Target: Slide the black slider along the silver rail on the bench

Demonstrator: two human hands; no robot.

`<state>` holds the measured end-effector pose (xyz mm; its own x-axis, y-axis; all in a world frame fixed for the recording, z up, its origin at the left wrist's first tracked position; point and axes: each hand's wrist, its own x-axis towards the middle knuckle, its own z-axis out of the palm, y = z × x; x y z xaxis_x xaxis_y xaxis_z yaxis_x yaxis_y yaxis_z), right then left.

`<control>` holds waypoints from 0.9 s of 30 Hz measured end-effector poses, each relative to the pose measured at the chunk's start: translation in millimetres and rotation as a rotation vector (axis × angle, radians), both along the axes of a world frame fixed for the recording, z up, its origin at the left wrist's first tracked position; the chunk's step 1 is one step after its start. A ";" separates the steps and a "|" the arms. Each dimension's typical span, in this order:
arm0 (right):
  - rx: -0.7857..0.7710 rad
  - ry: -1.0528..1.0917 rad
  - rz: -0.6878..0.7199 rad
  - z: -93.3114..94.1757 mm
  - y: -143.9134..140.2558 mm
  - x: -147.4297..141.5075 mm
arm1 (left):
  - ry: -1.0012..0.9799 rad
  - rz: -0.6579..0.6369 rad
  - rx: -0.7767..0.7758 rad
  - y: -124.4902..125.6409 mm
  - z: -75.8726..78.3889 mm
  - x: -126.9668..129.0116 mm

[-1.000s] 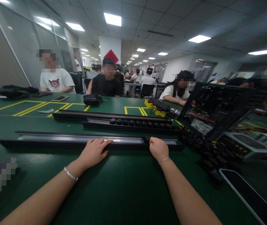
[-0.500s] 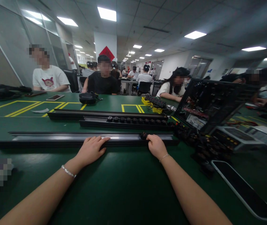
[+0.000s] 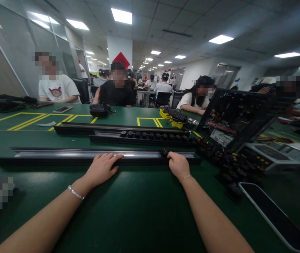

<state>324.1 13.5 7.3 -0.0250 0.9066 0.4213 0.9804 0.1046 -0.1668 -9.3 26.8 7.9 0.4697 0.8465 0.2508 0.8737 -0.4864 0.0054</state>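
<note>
Resting flat on the near edge of the long black rail (image 3: 86, 157), my left hand (image 3: 101, 169) lies palm down with the fingers spread along the rail's front lip; it presses on the rail and grips nothing. My right hand (image 3: 177, 165) is curled, with the fingertips closed on a small black socket module (image 3: 164, 153) that sits in the rail's channel toward its right end. The rail lies lengthwise across the green table (image 3: 139, 211), directly in front of me, with a bright metal strip running along its open top. Just behind it, a second rail (image 3: 142, 137) lies parallel and carries a row of black modules already seated along it, and a third rail (image 3: 86, 128) lies touching that one on the far side. To the right of my right hand, a heap of loose black modules (image 3: 234, 168) lies near the rail's end, beside an open black equipment chassis (image 3: 236, 117) that stands tilted on the table. A flat dark panel (image 3: 273, 214) lies at the near right corner. Yellow lines (image 3: 28, 121) mark the tabletop further back, where a phone (image 3: 62, 109) and a black pouch (image 3: 99, 110) lie. Several other people sit at the far side of the table; their hands are well apart from mine.
</note>
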 end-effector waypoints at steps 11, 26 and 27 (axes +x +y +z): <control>-0.005 0.010 -0.037 3.6 -2.1 2.3 | -0.016 0.002 -0.016 -0.6 0.4 0.4; 0.001 0.018 -0.091 2.5 -2.4 15.0 | -0.003 0.003 -0.024 -0.5 0.9 0.3; 0.000 0.015 -0.103 2.9 -2.5 16.3 | -0.002 0.003 -0.025 -0.5 0.9 0.3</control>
<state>340.4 11.1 10.3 0.0746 0.9040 0.4209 0.9834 0.0033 -0.1814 -9.0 26.3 8.8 0.4670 0.8537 0.2305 0.8749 -0.4838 0.0193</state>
